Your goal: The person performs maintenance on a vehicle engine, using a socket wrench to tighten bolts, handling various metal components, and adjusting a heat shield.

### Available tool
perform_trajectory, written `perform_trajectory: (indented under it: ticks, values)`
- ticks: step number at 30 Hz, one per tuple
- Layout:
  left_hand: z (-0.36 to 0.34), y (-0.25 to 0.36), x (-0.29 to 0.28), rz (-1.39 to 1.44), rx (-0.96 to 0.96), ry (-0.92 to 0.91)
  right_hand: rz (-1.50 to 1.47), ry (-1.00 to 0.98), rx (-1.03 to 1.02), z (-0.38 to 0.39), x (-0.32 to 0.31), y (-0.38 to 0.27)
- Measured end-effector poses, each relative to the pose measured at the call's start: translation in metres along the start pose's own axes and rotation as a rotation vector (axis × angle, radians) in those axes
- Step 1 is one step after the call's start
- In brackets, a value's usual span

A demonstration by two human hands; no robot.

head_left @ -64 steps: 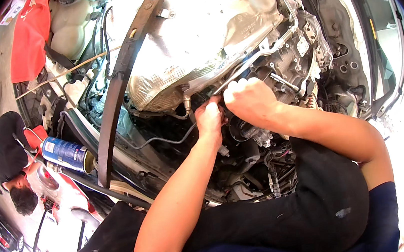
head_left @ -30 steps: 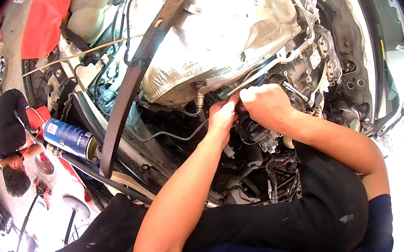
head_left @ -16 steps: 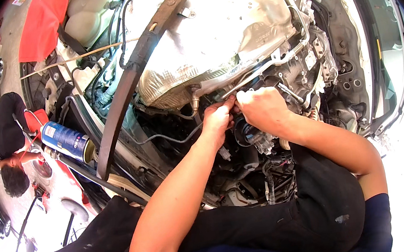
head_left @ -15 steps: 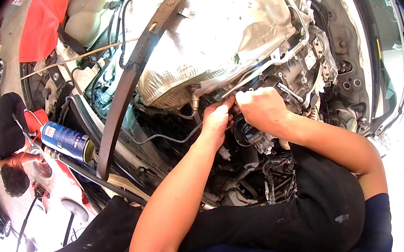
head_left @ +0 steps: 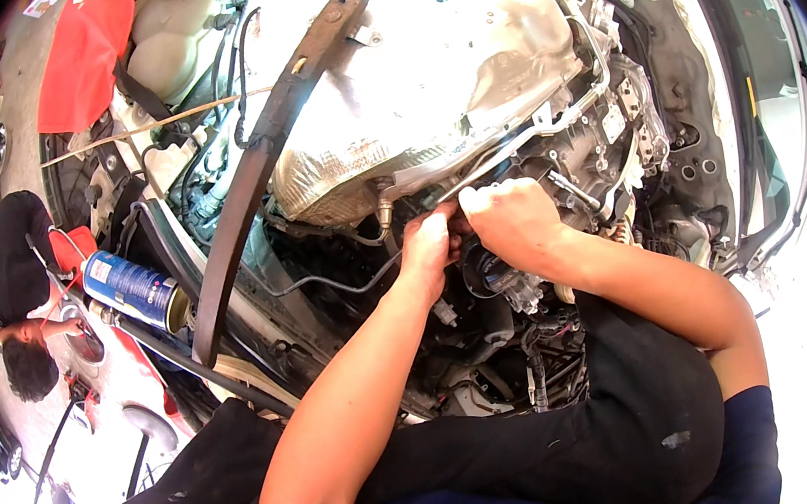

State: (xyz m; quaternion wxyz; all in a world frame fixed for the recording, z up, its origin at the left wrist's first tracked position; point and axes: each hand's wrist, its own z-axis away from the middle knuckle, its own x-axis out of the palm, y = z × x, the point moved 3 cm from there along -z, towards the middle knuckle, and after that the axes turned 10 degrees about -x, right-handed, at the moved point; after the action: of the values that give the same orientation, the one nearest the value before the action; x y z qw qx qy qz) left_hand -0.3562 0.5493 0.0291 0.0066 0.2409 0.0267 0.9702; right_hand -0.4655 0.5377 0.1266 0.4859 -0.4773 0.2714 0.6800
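Observation:
Both hands meet in the engine bay, just below the shiny metal heat shield. My left hand is closed, its fingertips pressed in beside a slim metal pipe. Against it, knuckles up, my right hand is curled closed. What the fingers pinch is hidden behind the hands. A round black engine part lies under my right hand. Left of my left hand, a sensor with a metal body sticks out below the shield. A silver rod-like part sits right of my right hand.
A long dark bar slants across the bay on the left. Beside it lie a thin stick, a blue spray can and a red cloth. Another person bends over at the far left. My dark-trousered leg crosses in front.
My two hands have shifted slightly left and remain pressed together at the same spot. The view has tilted a little. At the left, the other person's arm has moved slightly.

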Motion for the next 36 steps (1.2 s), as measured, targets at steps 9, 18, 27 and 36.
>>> perform_trajectory:
  ticks: [9, 18, 27, 36]
  values:
    - [0.006, 0.003, 0.003, -0.059, 0.078, 0.025, -0.079, -0.027, -0.039, 0.001, -0.007, 0.002]
    - [0.004, 0.004, -0.002, -0.035, 0.059, -0.034, -0.071, -0.040, -0.006, -0.001, -0.005, 0.001]
    - [0.003, 0.004, 0.000, -0.058, 0.065, -0.045, -0.092, 0.007, -0.045, 0.003, -0.004, 0.004]
    - [0.000, 0.006, -0.001, -0.099, 0.009, -0.086, -0.095, -0.072, 0.077, 0.005, -0.009, 0.007]
